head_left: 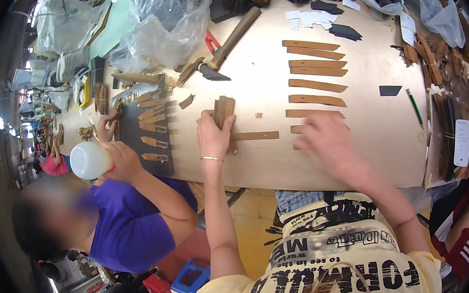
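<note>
My left hand [213, 134] is closed around a small stack of brown leather strips [224, 111], held upright against the table. A single leather strip [259, 136] lies flat just to the right of that hand. Farther right, several tan leather strips [316, 85] lie one below another in a column. Over the column's near end is my right hand [327, 143], smeared by motion; it partly covers the lowest strip, and whether its fingers hold anything cannot be made out. Tiny brown pieces [258, 115] sit between the stack and the column.
A hammer [235, 36] lies beyond my left hand, near plastic bags [166, 23]. At left a co-worker in purple holds a white bottle [90, 160] beside a dark board [146, 138] of buckled straps. Rightward are a green pencil [415, 109] and a box of strip bundles [444, 126].
</note>
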The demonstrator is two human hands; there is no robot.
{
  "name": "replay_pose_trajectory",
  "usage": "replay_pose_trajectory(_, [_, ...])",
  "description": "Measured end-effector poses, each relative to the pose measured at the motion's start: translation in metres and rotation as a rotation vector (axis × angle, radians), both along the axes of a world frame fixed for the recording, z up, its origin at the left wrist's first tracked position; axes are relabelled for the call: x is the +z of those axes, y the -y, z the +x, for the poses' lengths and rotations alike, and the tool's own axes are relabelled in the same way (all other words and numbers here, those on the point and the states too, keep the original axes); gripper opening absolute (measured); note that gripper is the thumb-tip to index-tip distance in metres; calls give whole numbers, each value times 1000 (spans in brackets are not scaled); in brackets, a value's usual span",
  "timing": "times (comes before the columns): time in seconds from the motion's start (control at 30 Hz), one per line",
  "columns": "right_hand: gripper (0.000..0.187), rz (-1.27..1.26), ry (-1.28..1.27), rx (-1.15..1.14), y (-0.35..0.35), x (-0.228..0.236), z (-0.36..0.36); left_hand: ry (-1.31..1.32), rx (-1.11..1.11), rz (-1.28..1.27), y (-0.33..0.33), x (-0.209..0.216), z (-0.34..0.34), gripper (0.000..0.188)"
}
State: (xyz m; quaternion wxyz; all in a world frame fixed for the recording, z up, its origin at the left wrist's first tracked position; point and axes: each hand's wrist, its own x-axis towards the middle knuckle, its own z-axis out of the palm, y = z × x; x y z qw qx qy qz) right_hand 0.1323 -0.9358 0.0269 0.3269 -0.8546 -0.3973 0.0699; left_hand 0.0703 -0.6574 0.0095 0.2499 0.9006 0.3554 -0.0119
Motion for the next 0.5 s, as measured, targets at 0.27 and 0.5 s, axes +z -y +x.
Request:
replay_pose_trajectory(0.27, [24,-258,67,-14,-78,-32,-18,30,-148,288,9,-12,-5,39])
replay_pose_trajectory(0.5, [27,99,-280,204,-7,24,-37,228,-42,33,9,-4,-16,36])
